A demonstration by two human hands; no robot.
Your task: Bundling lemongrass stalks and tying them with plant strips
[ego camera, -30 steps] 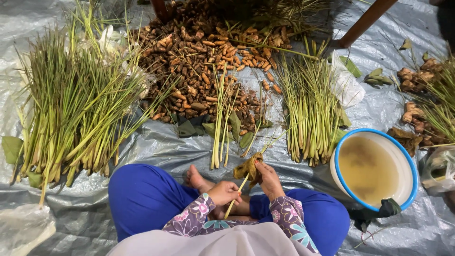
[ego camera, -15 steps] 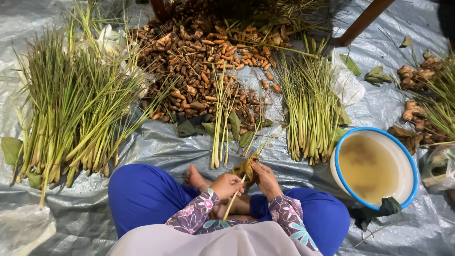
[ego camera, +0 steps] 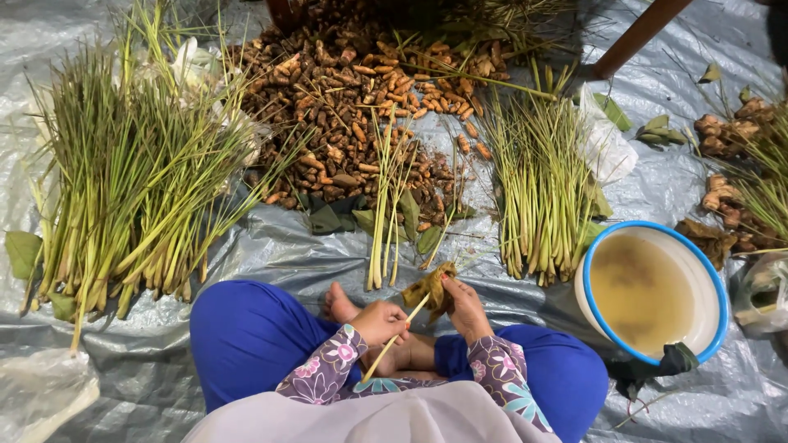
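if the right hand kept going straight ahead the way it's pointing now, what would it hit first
Probably the small loose bunch of green stalks lying just ahead on the grey plastic sheet. The right hand, holding a yellowish leaf bundle, points away from the body; depth is hard to judge.

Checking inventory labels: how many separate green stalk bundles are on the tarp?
3, maybe more at the cropped right edge: large left bundle, small middle bundle ahead of the hands, right bundle beside the basin.

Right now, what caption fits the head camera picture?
Seated person's hands hold a leafy bundle and thin stalk among lemongrass, roots.
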